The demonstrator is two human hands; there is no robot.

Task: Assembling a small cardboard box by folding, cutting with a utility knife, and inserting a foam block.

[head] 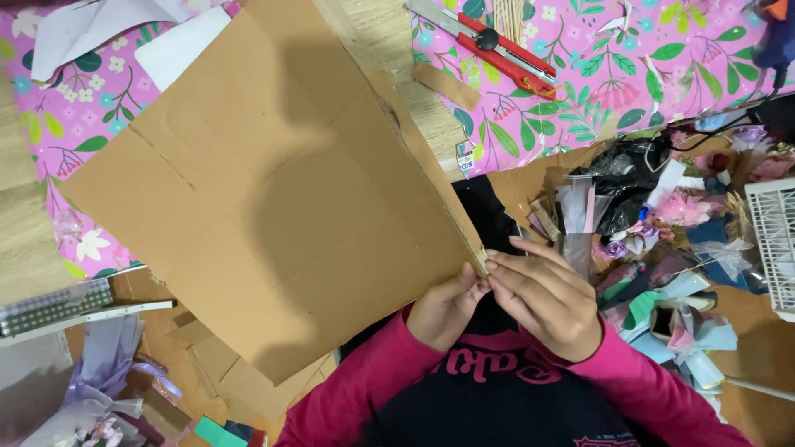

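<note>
1. At your far left, a grey dotted strip (54, 305) lies beside pale lilac ribbon (116, 364), well apart from your hands.
2. The large brown corrugated cardboard sheet (265, 190) fills the middle, tilted over the pink floral-patterned desk (74, 124), with its lower right corner at your hands.
3. Your left hand (447, 308) sits under that corner, its fingers closed on the cardboard edge.
4. Your right hand (546, 294) meets it from the other side, its fingers (517, 263) pressed together on the same corner.
5. With only one corner pinched, the wide sheet could sag, twist or crease along its fold lines.
6. If it swings, its far edge could sweep the red utility knife (505, 50) off the desk, since the knife lies just beside that edge.
7. To your right, the pile of paper flowers and ribbon scraps (679, 223) lies near; a slipping corner might drag into it.
</note>
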